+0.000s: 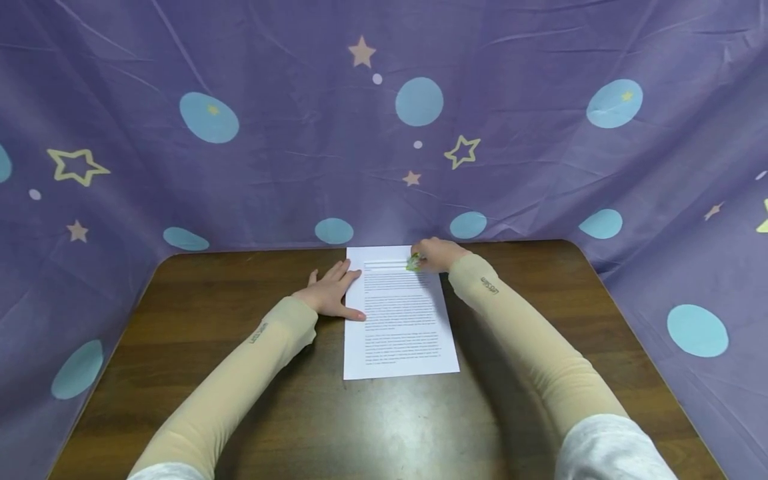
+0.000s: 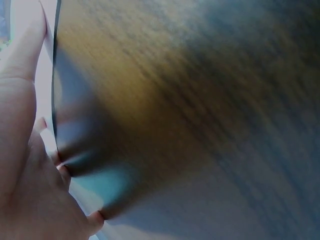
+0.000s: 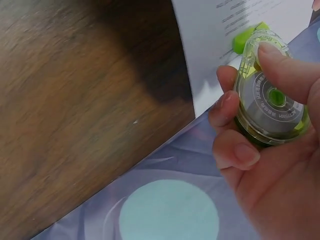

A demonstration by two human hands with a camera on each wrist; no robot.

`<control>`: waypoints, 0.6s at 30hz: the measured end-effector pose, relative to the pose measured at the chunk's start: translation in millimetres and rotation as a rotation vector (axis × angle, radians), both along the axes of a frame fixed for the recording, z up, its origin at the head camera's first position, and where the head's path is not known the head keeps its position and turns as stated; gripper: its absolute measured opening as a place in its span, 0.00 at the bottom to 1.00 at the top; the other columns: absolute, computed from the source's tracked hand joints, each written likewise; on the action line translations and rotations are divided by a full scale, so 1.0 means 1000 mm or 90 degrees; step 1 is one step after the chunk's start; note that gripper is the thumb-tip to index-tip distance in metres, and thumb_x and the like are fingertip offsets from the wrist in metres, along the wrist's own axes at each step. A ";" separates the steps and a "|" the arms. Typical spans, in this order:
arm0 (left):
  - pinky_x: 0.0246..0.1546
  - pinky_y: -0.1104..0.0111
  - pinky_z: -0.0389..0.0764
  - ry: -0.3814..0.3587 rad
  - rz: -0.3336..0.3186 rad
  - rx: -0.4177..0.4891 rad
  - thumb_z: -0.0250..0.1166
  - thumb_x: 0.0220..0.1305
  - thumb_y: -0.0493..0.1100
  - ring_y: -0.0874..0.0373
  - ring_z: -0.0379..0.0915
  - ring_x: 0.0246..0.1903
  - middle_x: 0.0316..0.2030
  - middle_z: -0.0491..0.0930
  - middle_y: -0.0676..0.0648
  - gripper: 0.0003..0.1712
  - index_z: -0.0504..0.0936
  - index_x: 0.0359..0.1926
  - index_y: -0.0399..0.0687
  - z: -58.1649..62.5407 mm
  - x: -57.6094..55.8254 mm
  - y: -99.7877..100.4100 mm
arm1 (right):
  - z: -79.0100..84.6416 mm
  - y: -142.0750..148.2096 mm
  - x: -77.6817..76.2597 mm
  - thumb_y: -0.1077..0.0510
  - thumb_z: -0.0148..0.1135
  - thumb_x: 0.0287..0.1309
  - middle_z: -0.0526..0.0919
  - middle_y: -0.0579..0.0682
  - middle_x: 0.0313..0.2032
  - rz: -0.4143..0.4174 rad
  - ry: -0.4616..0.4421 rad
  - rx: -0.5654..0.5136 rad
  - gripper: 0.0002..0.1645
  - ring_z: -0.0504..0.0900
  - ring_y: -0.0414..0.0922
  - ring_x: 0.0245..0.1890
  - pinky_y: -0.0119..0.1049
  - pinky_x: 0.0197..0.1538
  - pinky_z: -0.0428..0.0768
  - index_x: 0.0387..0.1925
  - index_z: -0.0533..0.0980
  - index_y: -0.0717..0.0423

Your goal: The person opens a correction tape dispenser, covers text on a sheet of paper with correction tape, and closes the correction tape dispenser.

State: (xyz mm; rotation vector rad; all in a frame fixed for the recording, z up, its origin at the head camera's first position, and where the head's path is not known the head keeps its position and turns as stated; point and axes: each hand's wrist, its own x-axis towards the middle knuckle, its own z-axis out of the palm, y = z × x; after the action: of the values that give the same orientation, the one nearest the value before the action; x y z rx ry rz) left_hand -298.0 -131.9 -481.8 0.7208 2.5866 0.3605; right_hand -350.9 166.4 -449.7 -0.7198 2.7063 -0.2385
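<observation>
A printed sheet of paper [image 1: 396,347] lies on the brown wooden table, its far edge near the table's back edge. My left hand [image 1: 329,293] is spread flat at the sheet's left side, thumb and fingertips on the paper's edge; the left wrist view shows the fingers [image 2: 22,55] straight. With my right hand [image 1: 439,255] I grip a clear and green correction tape dispenser [image 3: 272,97], thumb on top and fingers curled beneath. Its green tip [image 3: 243,40] is over the upper right of the sheet. White bands cross the top lines of text.
The wooden table [image 1: 240,280] extends on both sides of the sheet and toward me. A purple curtain [image 1: 288,133] with stars and blue dots hangs right behind the table and along both sides.
</observation>
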 end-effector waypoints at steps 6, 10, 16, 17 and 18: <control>0.70 0.26 0.36 0.002 -0.002 0.001 0.72 0.58 0.72 0.38 0.30 0.82 0.83 0.35 0.34 0.66 0.50 0.84 0.45 0.001 0.001 0.000 | 0.000 0.010 0.002 0.63 0.63 0.68 0.86 0.51 0.41 0.004 0.012 -0.011 0.05 0.82 0.48 0.38 0.49 0.49 0.81 0.42 0.83 0.56; 0.70 0.26 0.36 -0.001 -0.002 0.006 0.72 0.58 0.71 0.38 0.30 0.82 0.83 0.36 0.34 0.66 0.50 0.83 0.45 0.003 0.002 0.000 | -0.002 0.016 0.001 0.64 0.63 0.68 0.85 0.51 0.38 0.003 0.012 -0.018 0.04 0.79 0.48 0.36 0.48 0.47 0.80 0.41 0.82 0.56; 0.71 0.27 0.35 -0.008 -0.003 0.016 0.72 0.59 0.71 0.38 0.30 0.82 0.82 0.35 0.33 0.65 0.50 0.83 0.44 0.004 0.003 0.000 | -0.003 0.020 0.002 0.63 0.64 0.68 0.87 0.52 0.41 0.002 0.012 -0.020 0.08 0.82 0.48 0.39 0.49 0.49 0.81 0.46 0.84 0.57; 0.71 0.27 0.34 -0.009 -0.003 0.014 0.72 0.59 0.71 0.38 0.29 0.82 0.83 0.35 0.33 0.65 0.50 0.83 0.44 0.005 0.003 0.000 | -0.003 0.021 0.002 0.63 0.63 0.69 0.87 0.53 0.42 0.002 0.013 -0.021 0.09 0.82 0.49 0.39 0.49 0.49 0.81 0.47 0.84 0.57; 0.71 0.27 0.34 -0.011 -0.003 0.011 0.71 0.59 0.71 0.39 0.29 0.82 0.83 0.35 0.34 0.65 0.50 0.84 0.45 0.005 0.003 0.000 | -0.003 0.021 0.002 0.63 0.63 0.69 0.87 0.53 0.43 0.002 0.014 -0.020 0.09 0.82 0.49 0.40 0.49 0.49 0.81 0.48 0.84 0.57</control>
State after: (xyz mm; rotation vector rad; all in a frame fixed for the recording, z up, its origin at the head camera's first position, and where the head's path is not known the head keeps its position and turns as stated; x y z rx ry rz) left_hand -295.3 -132.0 -476.9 0.7259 2.5684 0.3864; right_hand -349.0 187.7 -452.7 -0.7402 2.7270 -0.2756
